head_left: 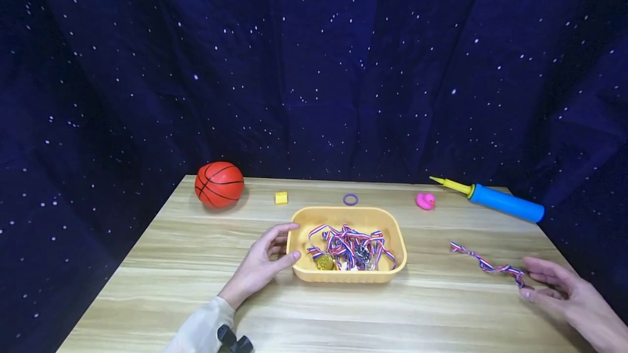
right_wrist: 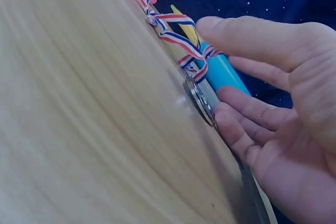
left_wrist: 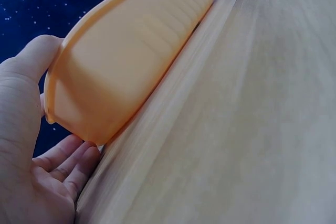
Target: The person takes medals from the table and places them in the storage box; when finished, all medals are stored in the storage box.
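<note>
A yellow-orange plastic basin stands mid-table. Inside lies a tangle of striped ribbons with a gold medal and silver ones. My left hand holds the basin's left end, thumb and index finger at the rim; the left wrist view shows its other fingers low by the corner. To the right, a medal with a twisted red, white and blue ribbon lies on the table. My right hand is around the medal, thumb apart from the fingers, fingertips beside its edge.
Along the table's back are an orange-red toy basketball, a yellow block, a purple ring, a pink rubber duck and a blue hand pump with a yellow nozzle. A dark starry curtain hangs behind.
</note>
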### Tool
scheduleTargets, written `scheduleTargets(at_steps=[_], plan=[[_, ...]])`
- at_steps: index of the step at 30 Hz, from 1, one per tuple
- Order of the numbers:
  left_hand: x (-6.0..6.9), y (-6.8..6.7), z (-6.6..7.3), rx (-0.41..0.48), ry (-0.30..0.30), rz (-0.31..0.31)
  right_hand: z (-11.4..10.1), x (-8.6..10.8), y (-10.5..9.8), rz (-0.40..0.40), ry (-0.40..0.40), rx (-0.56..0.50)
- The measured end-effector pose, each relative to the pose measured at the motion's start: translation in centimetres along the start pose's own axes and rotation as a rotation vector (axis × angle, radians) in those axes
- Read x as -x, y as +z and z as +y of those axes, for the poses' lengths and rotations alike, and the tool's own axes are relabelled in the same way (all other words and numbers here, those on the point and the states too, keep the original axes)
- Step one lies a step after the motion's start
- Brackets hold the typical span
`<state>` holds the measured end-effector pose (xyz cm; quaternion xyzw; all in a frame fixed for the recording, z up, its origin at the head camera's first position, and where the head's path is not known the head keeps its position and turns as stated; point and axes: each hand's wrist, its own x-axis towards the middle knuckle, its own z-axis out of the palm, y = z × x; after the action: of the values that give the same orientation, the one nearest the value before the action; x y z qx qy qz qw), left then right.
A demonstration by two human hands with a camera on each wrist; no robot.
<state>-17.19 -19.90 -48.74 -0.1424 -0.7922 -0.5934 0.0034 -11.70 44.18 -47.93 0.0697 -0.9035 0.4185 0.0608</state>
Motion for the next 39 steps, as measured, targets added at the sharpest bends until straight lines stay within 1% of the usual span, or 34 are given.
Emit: scheduleTargets(at_steps=[3,6,8,10,13,20,22,25,28,31,39], plan=[[0.0,0.1,0.0,-0.001,-0.003,0.005,0.4,-0.1,-0.1,-0.055,0.027,-0.012],[0.0,0.1,0.0,-0.003,-0.003,0.006,0.7,-0.2,-0.2,-0.098,0.036,0.038],[0.0,0.1,0.1,-0.003,-0.003,0.006,0.7,-0.2,-0.2,-0.108,0.011,0.084],[0.1,0.0,0.1,-0.002,-0.001,0.005,0.6,-0.2,0.0,-0.101,-0.014,0.125],[0.1,0.0,0.1,0.002,0.001,0.003,0.4,-0.1,0.3,-0.068,-0.066,0.149],[0.1,0.0,0.0,-0.001,0.002,0.001,0.4,0.0,0.7,-0.038,-0.096,0.129],[0.1,0.0,0.0,-0.001,0.002,0.001,0.4,0.0,0.9,-0.034,-0.131,0.118],[0.1,0.0,0.0,0.003,0.005,0.002,0.4,0.0,1.1,-0.033,-0.159,0.066],[0.0,0.1,0.1,0.003,0.007,0.004,0.3,0.0,1.2,-0.026,-0.153,0.012],[0.0,0.1,0.1,0.001,0.007,0.006,0.1,0.0,1.3,-0.018,-0.139,-0.010],[0.1,0.0,0.1,-0.003,0.009,0.002,-0.5,-0.1,2.0,0.018,-0.104,0.015]])
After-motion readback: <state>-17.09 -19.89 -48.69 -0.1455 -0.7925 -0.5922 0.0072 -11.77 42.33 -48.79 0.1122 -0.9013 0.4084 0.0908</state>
